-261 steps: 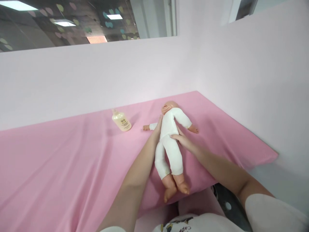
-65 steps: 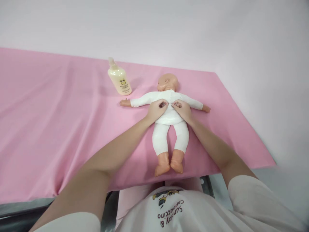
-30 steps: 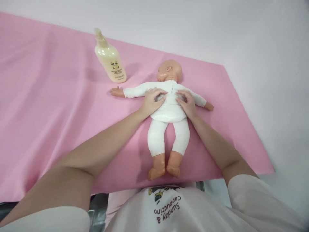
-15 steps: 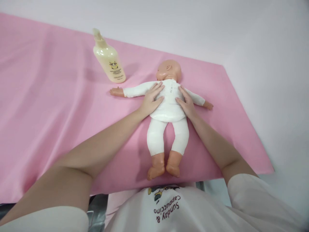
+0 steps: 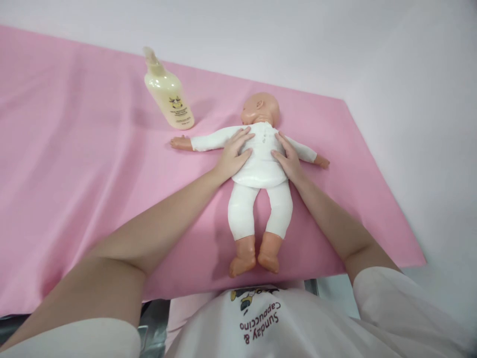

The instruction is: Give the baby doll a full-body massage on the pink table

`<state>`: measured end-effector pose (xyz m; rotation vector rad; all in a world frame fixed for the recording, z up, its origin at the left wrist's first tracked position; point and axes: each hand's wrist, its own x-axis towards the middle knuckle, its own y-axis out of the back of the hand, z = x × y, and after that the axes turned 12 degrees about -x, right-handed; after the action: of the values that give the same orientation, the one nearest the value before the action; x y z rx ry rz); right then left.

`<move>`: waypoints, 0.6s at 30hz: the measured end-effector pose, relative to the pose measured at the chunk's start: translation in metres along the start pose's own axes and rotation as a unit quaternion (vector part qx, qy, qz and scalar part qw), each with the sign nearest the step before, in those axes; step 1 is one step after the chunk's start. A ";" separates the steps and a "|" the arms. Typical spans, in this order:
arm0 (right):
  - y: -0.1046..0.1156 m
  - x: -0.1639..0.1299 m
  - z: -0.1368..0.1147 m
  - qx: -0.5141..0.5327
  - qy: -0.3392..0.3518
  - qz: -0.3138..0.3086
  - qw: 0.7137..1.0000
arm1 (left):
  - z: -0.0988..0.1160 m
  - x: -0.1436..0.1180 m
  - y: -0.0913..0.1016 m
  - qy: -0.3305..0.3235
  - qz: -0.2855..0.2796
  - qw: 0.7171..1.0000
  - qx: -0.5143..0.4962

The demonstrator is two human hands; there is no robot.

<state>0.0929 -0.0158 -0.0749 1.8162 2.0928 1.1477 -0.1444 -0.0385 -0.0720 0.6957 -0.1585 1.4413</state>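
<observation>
"On the pink sheet [image 5: 100,164], where exactly does the baby doll [image 5: 263,166] lie?"

"Toward the right part of it, apparently face-down, head at the far end and turned to the left, arms stretched out to both sides, feet pointing back at the person."

"And the hands?"

"Both rest on the doll's torso. The left hand [image 5: 234,155] lies along its left side, fingers loosely spread and thumb apart, reaching in toward the upper back. The right hand [image 5: 289,156] mirrors it on the other side. Neither is closed around anything; they touch with open fingers, a strip of white clothing showing between them."

"Any container?"

"One pump bottle [image 5: 171,99], upright on the sheet beyond the doll's left-hand arm and near its little hand. It's pale yellow, with a cow face printed above small lettering. I can't tell whether the colour belongs to the contents or the plastic."

"How close are the edges?"

"The near edge runs just past the doll's feet, right by the person's T-shirt [image 5: 276,323]. On the right, the slanting edge leaves a strip of sheet beyond the doll's other hand. Along the far side there's a pale wall [image 5: 298,44]. The broadest stretch, softly creased, spreads to the left."
</observation>
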 end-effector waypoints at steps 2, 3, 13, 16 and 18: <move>0.004 -0.003 -0.007 -0.004 0.026 0.005 1.000 | 0.009 -0.001 0.001 -0.008 -0.003 1.000 0.008; 0.006 -0.005 -0.012 -0.009 0.054 0.000 0.999 | 0.014 -0.002 0.002 -0.016 -0.019 1.000 0.012; 0.012 -0.012 -0.040 -0.072 0.207 -0.110 0.970 | 0.038 -0.004 0.002 -0.089 -0.204 0.975 0.013; 0.010 -0.010 -0.040 -0.045 0.191 -0.108 0.975 | 0.035 -0.004 0.000 -0.067 -0.170 0.983 -0.005; 0.009 -0.009 -0.040 -0.026 0.158 -0.104 0.982 | 0.034 -0.004 -0.002 -0.035 -0.115 0.992 -0.021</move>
<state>0.0800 -0.0420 -0.0449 1.4259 2.3262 1.4946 -0.1331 -0.0599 -0.0479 0.7065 -0.1575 1.1903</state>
